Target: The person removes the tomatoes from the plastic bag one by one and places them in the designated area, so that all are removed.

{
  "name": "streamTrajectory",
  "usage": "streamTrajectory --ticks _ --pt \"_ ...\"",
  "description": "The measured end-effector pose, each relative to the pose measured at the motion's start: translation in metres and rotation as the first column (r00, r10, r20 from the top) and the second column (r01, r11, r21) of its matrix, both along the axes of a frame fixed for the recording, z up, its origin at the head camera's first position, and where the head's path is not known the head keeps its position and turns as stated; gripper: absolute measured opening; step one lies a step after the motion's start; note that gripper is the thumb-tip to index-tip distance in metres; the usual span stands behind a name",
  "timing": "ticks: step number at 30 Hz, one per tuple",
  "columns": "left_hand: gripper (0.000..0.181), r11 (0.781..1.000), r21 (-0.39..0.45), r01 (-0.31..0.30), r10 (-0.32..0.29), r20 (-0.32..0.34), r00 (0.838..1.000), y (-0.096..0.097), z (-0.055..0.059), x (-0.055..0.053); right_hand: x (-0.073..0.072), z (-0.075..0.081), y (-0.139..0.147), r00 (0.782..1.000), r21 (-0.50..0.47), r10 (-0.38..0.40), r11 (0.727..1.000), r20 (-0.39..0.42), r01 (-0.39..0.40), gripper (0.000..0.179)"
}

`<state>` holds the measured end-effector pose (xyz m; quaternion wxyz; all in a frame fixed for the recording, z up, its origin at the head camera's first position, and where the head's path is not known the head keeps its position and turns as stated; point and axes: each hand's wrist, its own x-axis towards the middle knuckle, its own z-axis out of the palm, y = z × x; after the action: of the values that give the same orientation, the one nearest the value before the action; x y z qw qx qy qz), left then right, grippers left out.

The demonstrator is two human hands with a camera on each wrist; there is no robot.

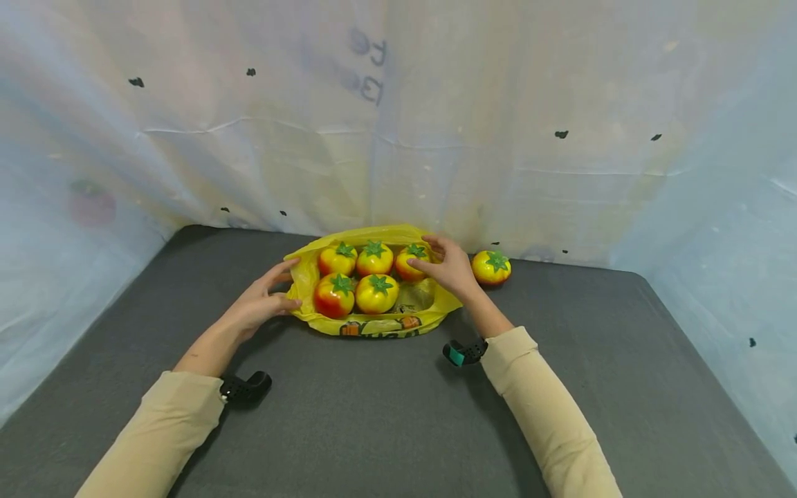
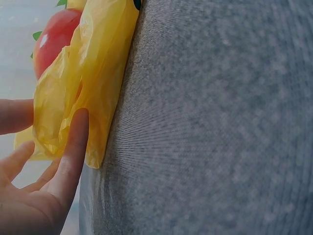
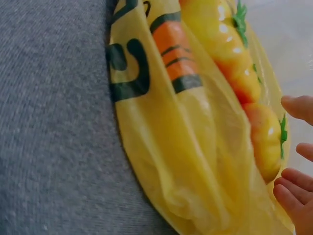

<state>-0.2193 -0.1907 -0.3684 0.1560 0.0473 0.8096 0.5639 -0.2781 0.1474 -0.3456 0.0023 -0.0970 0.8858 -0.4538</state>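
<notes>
A yellow plastic bag (image 1: 445,301) lies with its mouth spread wide, holding several glossy yellow-red tomatoes with green star-shaped tops. Three stand in the back row, and two in front, among them a redder tomato (image 1: 332,299). At the bag's left end, my left hand (image 1: 258,304) touches the plastic with spread, fairly straight fingers. My right hand (image 1: 450,266) reaches over the right rim, thumb and fingers apart around the back-right tomato (image 1: 407,265). In the right wrist view, a gap shows between that tomato (image 3: 264,142) and the thumb (image 3: 298,106).
One more tomato (image 1: 491,268) sits outside the bag, just right of my right hand. Everything rests on a dark grey tabletop (image 1: 373,415). Pale plastic sheeting (image 1: 436,124) with dark marks rises behind the table and along both sides.
</notes>
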Motion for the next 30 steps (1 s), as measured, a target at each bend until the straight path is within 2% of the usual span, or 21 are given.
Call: streamTrajectory --ticks 9,15,22,30 --pt "0.085 1.000 0.001 -0.004 0.004 0.001 1.000 0.000 0.000 0.000 -0.003 -0.009 -0.005 1.000 0.033 -0.003 0.999 0.001 0.003 0.062" --pt "0.084 1.000 -0.004 0.000 0.000 0.007 1.000 -0.001 -0.001 -0.001 -0.005 -0.012 -0.006 0.999 0.060 0.004 0.998 -0.032 -0.002 0.059" --pt "0.085 1.000 0.002 0.003 -0.003 0.010 1.000 0.000 -0.004 -0.001 -0.003 -0.012 -0.004 1.000 0.089 0.000 0.996 -0.027 0.002 0.057" --pt "0.085 1.000 -0.003 0.002 -0.002 -0.004 1.000 0.000 -0.003 -0.001 0.008 -0.002 0.001 1.000 0.081 -0.016 0.997 -0.027 0.018 0.058"
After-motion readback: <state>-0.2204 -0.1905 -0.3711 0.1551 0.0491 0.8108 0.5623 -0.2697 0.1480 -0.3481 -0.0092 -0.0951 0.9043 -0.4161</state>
